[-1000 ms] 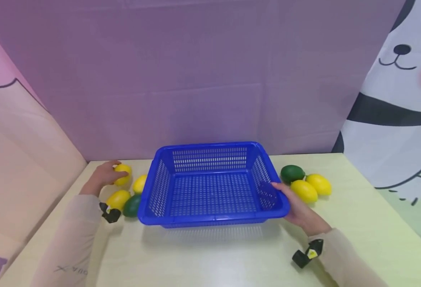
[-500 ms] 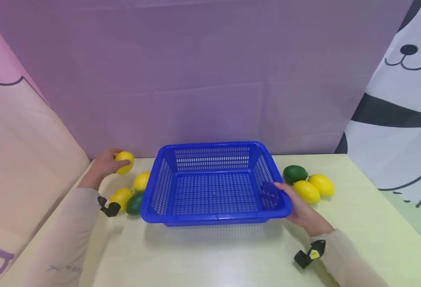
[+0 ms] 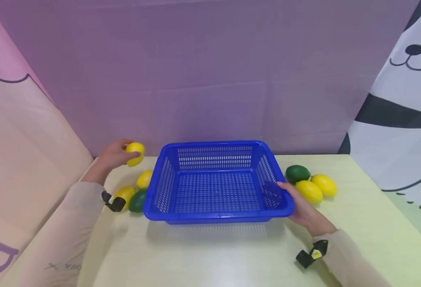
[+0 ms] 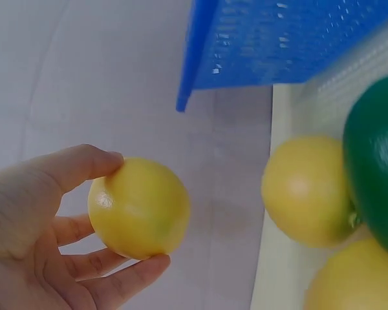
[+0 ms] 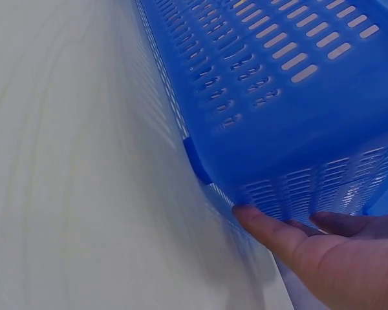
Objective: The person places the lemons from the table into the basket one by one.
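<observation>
My left hand [image 3: 114,154] pinches a yellow lemon [image 3: 135,148] between thumb and fingers. It holds the lemon above the table, left of the blue plastic basket [image 3: 219,215]. In the left wrist view the thumb lies on one side of the lemon and the fingers on the other. My right hand [image 3: 305,215] grips the basket's right side, thumb over the rim. The right wrist view shows its fingers [image 5: 271,232] against the slotted outer wall. Nothing lies inside the basket.
Below my left hand lie two lemons [image 3: 144,180] and a dark green fruit [image 3: 138,201], close to the basket. Right of the basket are another green fruit [image 3: 298,174] and two more lemons [image 3: 309,191]. A purple cloth [image 3: 210,71] hangs behind the table [image 3: 210,259].
My left hand has lifted the lemon off the table and carried it up and to the right, toward the basket. The right hand keeps its grip on the basket.
</observation>
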`<state>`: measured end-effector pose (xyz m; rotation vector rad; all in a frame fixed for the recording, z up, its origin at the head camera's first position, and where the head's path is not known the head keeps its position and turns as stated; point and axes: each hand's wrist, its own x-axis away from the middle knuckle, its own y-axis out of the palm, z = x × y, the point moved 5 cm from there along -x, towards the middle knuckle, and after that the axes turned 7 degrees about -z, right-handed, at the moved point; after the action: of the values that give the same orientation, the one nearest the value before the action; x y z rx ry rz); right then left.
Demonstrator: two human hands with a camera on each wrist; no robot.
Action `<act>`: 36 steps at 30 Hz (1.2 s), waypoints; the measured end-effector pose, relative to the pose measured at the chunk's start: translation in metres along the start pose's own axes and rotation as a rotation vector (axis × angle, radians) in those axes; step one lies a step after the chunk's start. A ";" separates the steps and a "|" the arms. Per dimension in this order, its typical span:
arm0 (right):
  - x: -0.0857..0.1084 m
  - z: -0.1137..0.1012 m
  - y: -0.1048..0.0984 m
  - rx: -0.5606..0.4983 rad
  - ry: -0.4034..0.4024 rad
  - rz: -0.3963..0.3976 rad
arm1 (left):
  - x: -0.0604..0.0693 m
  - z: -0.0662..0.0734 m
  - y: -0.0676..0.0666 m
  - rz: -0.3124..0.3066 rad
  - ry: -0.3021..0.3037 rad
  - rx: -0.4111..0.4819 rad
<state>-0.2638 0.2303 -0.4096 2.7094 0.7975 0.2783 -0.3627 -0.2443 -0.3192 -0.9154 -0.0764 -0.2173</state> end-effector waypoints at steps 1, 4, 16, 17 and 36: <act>0.000 0.000 0.000 -0.007 0.001 -0.003 | 0.000 0.003 0.000 0.000 0.006 0.008; 0.002 0.000 0.000 -0.021 0.003 -0.010 | 0.001 0.012 0.001 -0.002 0.027 0.013; 0.002 -0.001 -0.001 0.013 0.017 0.016 | 0.010 0.057 0.007 -0.005 0.058 0.062; 0.002 -0.001 -0.001 0.011 0.014 0.015 | 0.010 0.060 0.009 -0.006 0.065 0.069; -0.001 0.000 0.000 -0.024 -0.016 -0.023 | -0.013 0.107 0.042 -0.036 0.188 0.150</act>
<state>-0.2644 0.2300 -0.4102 2.6753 0.8156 0.2593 -0.3631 -0.1330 -0.2885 -0.7414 0.0643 -0.3256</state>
